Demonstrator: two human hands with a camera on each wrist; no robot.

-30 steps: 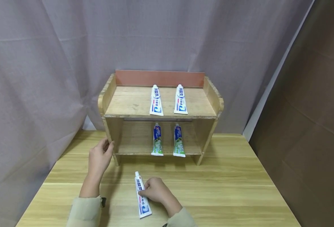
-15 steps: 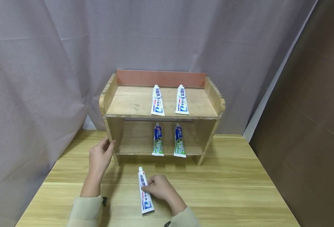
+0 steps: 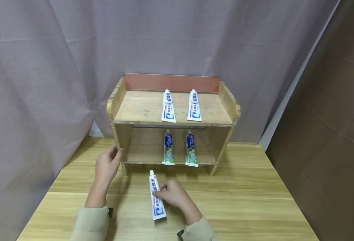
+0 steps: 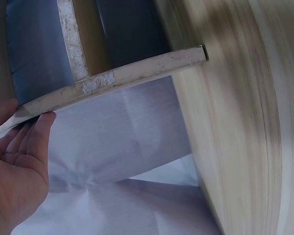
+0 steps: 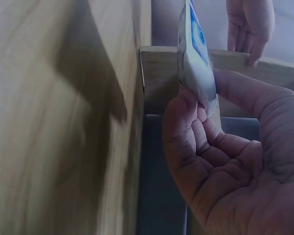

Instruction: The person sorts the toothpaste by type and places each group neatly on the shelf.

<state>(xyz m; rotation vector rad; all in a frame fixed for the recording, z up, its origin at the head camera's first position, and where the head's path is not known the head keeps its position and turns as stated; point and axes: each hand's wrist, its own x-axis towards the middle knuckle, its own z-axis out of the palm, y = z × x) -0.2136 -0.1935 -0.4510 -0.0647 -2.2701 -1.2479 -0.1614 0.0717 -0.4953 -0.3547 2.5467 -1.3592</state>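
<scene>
My right hand (image 3: 174,194) pinches a white and blue toothpaste tube (image 3: 157,197) by its side, cap pointing toward the shelf. In the right wrist view the tube (image 5: 197,58) stands between thumb and fingers, and its shadow falls on the table apart from it. With my left hand (image 3: 106,166) I grip the left side panel (image 4: 137,71) of the wooden shelf (image 3: 141,124), thumb on one face and fingers on the other. Two matching white tubes, a left one (image 3: 168,106) and a right one (image 3: 194,105), lie on the top board.
On the lower board lie two blue and green toothpaste tubes, one on the left (image 3: 168,148) and one on the right (image 3: 191,149). A grey curtain (image 3: 171,36) hangs behind the shelf. The wooden table (image 3: 249,197) has a brown panel (image 3: 324,127) along its right side.
My right hand has carried the white tube forward and slightly right, from low over the table toward the shelf. The left hand keeps its grip on the side panel.
</scene>
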